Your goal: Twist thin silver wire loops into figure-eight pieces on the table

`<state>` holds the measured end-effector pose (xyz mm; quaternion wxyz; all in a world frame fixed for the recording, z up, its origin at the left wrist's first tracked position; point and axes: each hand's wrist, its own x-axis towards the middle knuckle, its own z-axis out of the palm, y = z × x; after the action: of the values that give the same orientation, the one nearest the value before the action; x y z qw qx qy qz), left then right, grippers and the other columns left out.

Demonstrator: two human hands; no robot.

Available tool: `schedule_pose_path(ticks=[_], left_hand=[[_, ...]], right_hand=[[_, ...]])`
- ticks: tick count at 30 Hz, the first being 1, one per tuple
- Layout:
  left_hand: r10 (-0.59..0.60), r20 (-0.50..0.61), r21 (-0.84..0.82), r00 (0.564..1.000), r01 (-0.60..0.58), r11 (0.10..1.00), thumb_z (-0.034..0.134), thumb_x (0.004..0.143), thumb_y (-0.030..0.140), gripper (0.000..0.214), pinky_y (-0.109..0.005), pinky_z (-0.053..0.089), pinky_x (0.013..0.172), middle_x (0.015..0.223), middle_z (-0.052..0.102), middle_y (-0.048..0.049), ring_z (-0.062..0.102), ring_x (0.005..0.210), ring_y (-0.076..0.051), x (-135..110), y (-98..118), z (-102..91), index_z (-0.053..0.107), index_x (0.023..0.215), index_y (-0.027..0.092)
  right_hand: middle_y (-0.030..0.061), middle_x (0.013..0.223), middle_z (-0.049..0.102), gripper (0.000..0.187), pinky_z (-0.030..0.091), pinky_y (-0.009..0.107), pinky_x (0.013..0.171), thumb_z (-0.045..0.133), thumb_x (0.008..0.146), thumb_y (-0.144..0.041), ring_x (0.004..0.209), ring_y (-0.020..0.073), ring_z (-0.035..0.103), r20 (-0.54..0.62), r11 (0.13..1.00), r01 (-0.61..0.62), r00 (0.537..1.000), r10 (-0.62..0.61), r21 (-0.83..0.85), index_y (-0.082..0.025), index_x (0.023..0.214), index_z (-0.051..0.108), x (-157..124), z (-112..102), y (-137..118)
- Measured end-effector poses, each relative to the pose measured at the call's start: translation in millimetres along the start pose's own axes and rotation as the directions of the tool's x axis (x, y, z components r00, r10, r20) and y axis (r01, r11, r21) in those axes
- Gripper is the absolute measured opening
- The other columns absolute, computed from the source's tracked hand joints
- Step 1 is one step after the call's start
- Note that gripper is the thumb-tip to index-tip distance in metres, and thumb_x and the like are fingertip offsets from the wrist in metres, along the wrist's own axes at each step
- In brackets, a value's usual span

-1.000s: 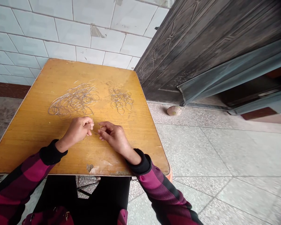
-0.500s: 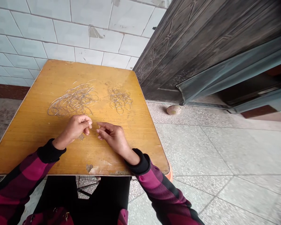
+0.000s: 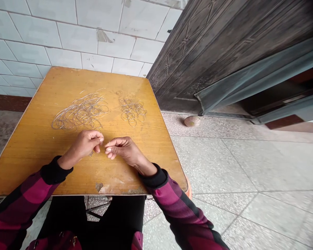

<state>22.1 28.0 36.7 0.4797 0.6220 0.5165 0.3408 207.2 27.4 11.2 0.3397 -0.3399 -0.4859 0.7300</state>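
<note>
Over the near middle of the wooden table (image 3: 146, 163), my left hand (image 3: 87, 142) pinches a thin wire (image 3: 102, 135) between thumb and forefinger. Facing it a short gap to the right, my right hand (image 3: 123, 149) is also closed in a pinch, with a fine bit of wire showing at its fingertips. Whether both ends belong to one piece I cannot tell. Beyond my left hand lies a tangled pile of long, curved wires (image 3: 80, 111). A smaller heap of wire rings (image 3: 131, 109) rests beyond my right hand.
White wall tiles (image 3: 67, 34) stand behind the table. At the right are a dark carved door (image 3: 182, 59) and a grey-green curtain (image 3: 240, 83). A round pale object (image 3: 192, 121) lies on the tiled floor (image 3: 211, 166). The table's front edge is chipped.
My hands have come slightly closer together. My right hand has turned, its fingers now more closed, and the wire that stretched between the hands no longer shows there. The view has shifted a little.
</note>
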Motion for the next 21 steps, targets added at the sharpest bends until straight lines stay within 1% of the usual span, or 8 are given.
schedule_pose_path(ticks=[3, 7, 11, 13, 16, 18, 21], left_hand=[[0.001, -0.001, 0.018, 1.000, -0.001, 1.000, 0.053, 0.080, 0.021, 0.017, -0.019, 0.040, 0.044, 0.045, 0.057, 0.0025, 0.052, 0.039, -0.009, 0, 1, 0.2, 0.060, 0.065, 0.015], [0.026, 0.004, 0.037, 1.000, -0.026, 0.999, 0.053, 0.080, 0.021, 0.018, -0.020, 0.041, 0.046, 0.046, 0.058, 0.0018, 0.054, 0.041, -0.010, -1, 1, -0.5, 0.060, 0.065, 0.015], [0.052, 0.004, 0.038, 0.999, -0.052, 0.998, 0.054, 0.080, 0.021, 0.017, -0.019, 0.041, 0.044, 0.045, 0.059, 0.0021, 0.054, 0.040, -0.009, -1, -1, -0.6, 0.060, 0.065, 0.015], [0.062, -0.009, 0.019, 0.998, -0.062, 0.998, 0.054, 0.080, 0.021, 0.017, -0.019, 0.041, 0.043, 0.045, 0.059, 0.0023, 0.054, 0.040, -0.009, 0, -2, -0.1, 0.060, 0.065, 0.015], [0.064, -0.052, -0.013, 0.997, -0.065, 0.998, 0.055, 0.081, 0.023, 0.017, -0.018, 0.043, 0.044, 0.047, 0.060, 0.0019, 0.057, 0.042, -0.009, 2, -5, 0.5, 0.061, 0.067, 0.015], [0.053, -0.075, -0.024, 0.996, -0.055, 0.998, 0.057, 0.081, 0.025, 0.016, -0.019, 0.046, 0.045, 0.051, 0.063, 0.0009, 0.059, 0.044, -0.010, 4, -7, 0.4, 0.063, 0.071, 0.015], [0.035, -0.064, -0.042, 0.997, -0.038, 0.998, 0.059, 0.082, 0.029, 0.017, -0.020, 0.050, 0.046, 0.056, 0.067, -0.0006, 0.062, 0.046, -0.012, 3, -9, -1.2, 0.066, 0.083, 0.014]], right_hand=[[0.0002, 0.066, 0.071, 0.026, 0.054, 0.019, 0.054, 0.082, 0.066, -0.038, 0.054, 0.0081, 0.064, 0.002, 1.000, 0.025, 1.000, -0.025, -0.007, -0.016, 0.075, 0.072, 1, -1, 1], [-0.0001, 0.066, 0.070, 0.025, 0.054, 0.020, 0.056, 0.081, 0.068, -0.038, 0.055, 0.0081, 0.064, 0.022, 0.998, 0.057, 0.998, -0.056, -0.021, -0.016, 0.075, 0.071, 1, -1, 3], [-0.0003, 0.066, 0.070, 0.025, 0.054, 0.020, 0.056, 0.081, 0.068, -0.038, 0.055, 0.0083, 0.064, 0.016, 0.997, 0.066, 0.998, -0.065, -0.031, -0.016, 0.075, 0.071, 1, -1, 3], [-0.0006, 0.065, 0.070, 0.026, 0.054, 0.020, 0.056, 0.081, 0.067, -0.039, 0.054, 0.0082, 0.063, 0.002, 0.997, 0.069, 0.998, -0.069, -0.028, -0.016, 0.074, 0.070, 1, 0, 1], [-0.0013, 0.063, 0.068, 0.026, 0.053, 0.019, 0.055, 0.081, 0.068, -0.039, 0.054, 0.0074, 0.062, -0.053, 0.998, 0.066, 0.996, -0.067, -0.016, -0.016, 0.073, 0.069, 2, 0, -2], [-0.0016, 0.062, 0.068, 0.028, 0.053, 0.019, 0.054, 0.081, 0.067, -0.039, 0.054, 0.0075, 0.063, -0.084, 0.999, 0.051, 0.995, -0.051, 0.008, -0.016, 0.072, 0.068, 2, -1, -4], [-0.0019, 0.063, 0.068, 0.030, 0.052, 0.018, 0.051, 0.082, 0.065, -0.040, 0.053, 0.0073, 0.062, -0.102, 0.997, 0.016, 0.995, -0.007, 0.081, -0.015, 0.072, 0.067, 4, -6, -6]])
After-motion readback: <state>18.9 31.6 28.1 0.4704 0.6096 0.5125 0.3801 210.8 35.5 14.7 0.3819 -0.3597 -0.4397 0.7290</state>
